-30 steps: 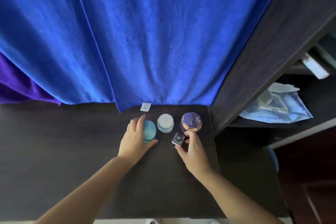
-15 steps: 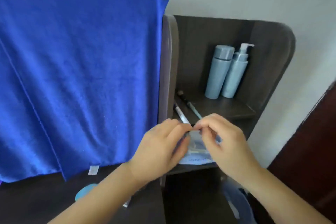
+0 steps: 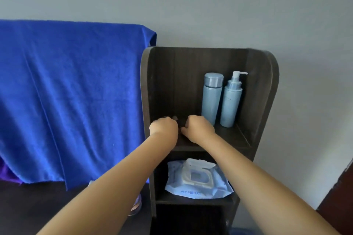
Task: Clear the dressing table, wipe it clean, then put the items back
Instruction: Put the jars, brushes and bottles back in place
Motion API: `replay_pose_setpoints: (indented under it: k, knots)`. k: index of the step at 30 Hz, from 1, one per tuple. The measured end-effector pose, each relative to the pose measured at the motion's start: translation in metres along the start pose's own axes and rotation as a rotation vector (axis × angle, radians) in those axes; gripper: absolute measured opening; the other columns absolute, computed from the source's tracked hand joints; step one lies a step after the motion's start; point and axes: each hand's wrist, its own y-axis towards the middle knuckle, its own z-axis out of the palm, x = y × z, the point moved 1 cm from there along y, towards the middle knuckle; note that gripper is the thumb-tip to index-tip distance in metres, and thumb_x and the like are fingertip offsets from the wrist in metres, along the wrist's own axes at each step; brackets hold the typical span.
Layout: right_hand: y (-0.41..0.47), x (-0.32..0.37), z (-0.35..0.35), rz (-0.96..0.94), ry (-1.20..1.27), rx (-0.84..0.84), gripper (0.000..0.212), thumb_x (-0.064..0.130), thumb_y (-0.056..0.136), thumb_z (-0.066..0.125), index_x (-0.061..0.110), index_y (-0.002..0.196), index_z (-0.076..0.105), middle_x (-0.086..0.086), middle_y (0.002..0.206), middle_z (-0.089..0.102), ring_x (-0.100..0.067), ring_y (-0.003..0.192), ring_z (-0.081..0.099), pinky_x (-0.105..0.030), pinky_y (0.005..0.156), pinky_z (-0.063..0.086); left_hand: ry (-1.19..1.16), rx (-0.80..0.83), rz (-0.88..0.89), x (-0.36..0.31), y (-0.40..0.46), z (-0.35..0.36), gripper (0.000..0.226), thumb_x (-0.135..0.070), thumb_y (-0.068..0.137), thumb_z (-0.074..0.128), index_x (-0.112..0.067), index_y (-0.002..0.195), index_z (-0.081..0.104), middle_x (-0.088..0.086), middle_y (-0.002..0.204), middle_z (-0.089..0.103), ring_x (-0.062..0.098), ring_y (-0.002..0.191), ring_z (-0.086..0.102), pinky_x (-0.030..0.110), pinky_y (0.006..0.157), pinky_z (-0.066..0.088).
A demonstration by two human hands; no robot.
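Note:
Both my hands reach onto the top shelf of the dark wooden shelf unit [image 3: 263, 82] beside the dressing table [image 3: 28, 206]. My left hand [image 3: 163, 127] is curled knuckles-up around a dark makeup brush [image 3: 176, 118]; only the brush's tip shows between the hands. My right hand [image 3: 198, 129] lies close beside it, fingers curled down over the slim makeup pens on the shelf, which it hides. A capped pale blue bottle [image 3: 212, 99] and a pale blue pump bottle [image 3: 231, 101] stand upright at the shelf's back right.
A pack of wet wipes [image 3: 196, 179] with its lid flipped up lies on the shelf below. A blue towel [image 3: 76, 91] hangs over the dressing table's back. A round jar [image 3: 136, 206] peeks out beside my left forearm. A dark door [image 3: 340, 196] stands at right.
My hands left the jars on the table top, came together in front of the shelves, and now rest curled on the top shelf. My view has lifted from the table to the shelf unit.

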Motion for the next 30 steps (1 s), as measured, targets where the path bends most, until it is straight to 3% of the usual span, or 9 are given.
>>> replay_pose_setpoints:
  k: [6,10,12,14,16,19,23,26,30]
  knots:
    - [-0.012,-0.020,-0.007,0.020,0.224,-0.046,0.022,0.027,0.087,0.058,0.005,0.084,0.062,-0.011,0.086,0.065,-0.026,0.081,0.062,-0.036,0.068,0.050,-0.101,-0.026,-0.030,-0.001,-0.001,0.005,0.031,-0.003,0.090,0.046,-0.005,0.121,0.052,0.012,0.110,0.061,0.028,0.097,0.060,0.031,0.069,0.041]
    - [-0.049,-0.021,-0.028,-0.051,0.549,-0.147,0.014,0.027,0.087,0.061,0.013,0.085,0.062,0.004,0.077,0.063,-0.007,0.068,0.056,-0.010,0.055,0.043,-0.438,-0.278,0.018,0.023,-0.035,0.013,0.022,-0.028,0.095,0.043,-0.009,0.101,0.054,0.005,0.079,0.059,0.024,0.072,0.057,0.032,0.058,0.040]
    - [-0.073,-0.015,-0.032,-0.097,0.748,-0.122,0.011,0.027,0.085,0.061,0.016,0.082,0.062,0.006,0.072,0.060,-0.006,0.063,0.055,-0.014,0.057,0.042,-0.672,-0.373,0.075,0.045,-0.063,0.025,0.018,-0.030,0.092,0.049,-0.014,0.093,0.057,-0.001,0.065,0.055,0.019,0.059,0.053,0.032,0.056,0.041]
    - [-0.098,-0.002,-0.030,-0.144,0.908,-0.031,0.009,0.023,0.086,0.061,0.015,0.084,0.064,0.005,0.068,0.060,-0.003,0.056,0.052,-0.018,0.055,0.043,-0.881,-0.394,0.073,0.069,-0.094,0.037,0.005,-0.026,0.088,0.057,-0.022,0.084,0.058,-0.001,0.060,0.057,0.014,0.051,0.050,0.022,0.055,0.041]
    - [-0.117,0.018,-0.018,-0.192,0.981,0.071,0.007,0.018,0.086,0.061,0.011,0.087,0.064,0.005,0.065,0.059,-0.001,0.051,0.050,-0.013,0.050,0.041,-0.995,-0.394,0.014,0.095,-0.116,0.051,0.013,-0.019,0.084,0.061,-0.030,0.077,0.057,-0.007,0.063,0.061,0.007,0.051,0.051,0.012,0.053,0.039]
    - [-0.126,0.054,0.027,-0.194,1.013,0.202,0.003,0.015,0.085,0.062,0.013,0.085,0.063,0.007,0.063,0.060,-0.004,0.049,0.049,-0.016,0.045,0.038,-1.068,-0.345,-0.109,0.147,-0.130,0.090,0.015,-0.016,0.083,0.062,-0.030,0.077,0.060,-0.018,0.064,0.063,0.003,0.052,0.057,0.010,0.054,0.043]
    - [-0.124,0.112,0.116,-0.104,0.997,0.372,0.003,0.012,0.086,0.061,0.011,0.083,0.061,0.003,0.064,0.058,-0.005,0.045,0.048,-0.017,0.040,0.036,-1.120,-0.232,-0.252,0.221,-0.136,0.155,0.015,-0.015,0.085,0.062,-0.027,0.075,0.061,0.002,0.064,0.065,0.010,0.052,0.058,0.025,0.049,0.051]
    - [-0.118,0.168,0.188,-0.006,0.963,0.448,0.010,0.011,0.086,0.061,0.015,0.078,0.056,0.002,0.066,0.057,-0.003,0.042,0.047,-0.017,0.037,0.036,-1.099,-0.155,-0.351,0.280,-0.136,0.206,0.014,-0.012,0.084,0.062,-0.021,0.074,0.061,0.003,0.065,0.062,0.006,0.047,0.051,0.022,0.047,0.047]
    - [-0.098,0.246,0.281,0.139,0.865,0.468,0.017,0.017,0.085,0.062,0.019,0.072,0.050,0.004,0.066,0.055,-0.003,0.041,0.049,-0.018,0.037,0.040,-1.059,-0.035,-0.463,0.361,-0.116,0.271,0.015,-0.013,0.083,0.062,-0.018,0.069,0.059,0.001,0.067,0.061,0.014,0.055,0.054,0.028,0.055,0.049]
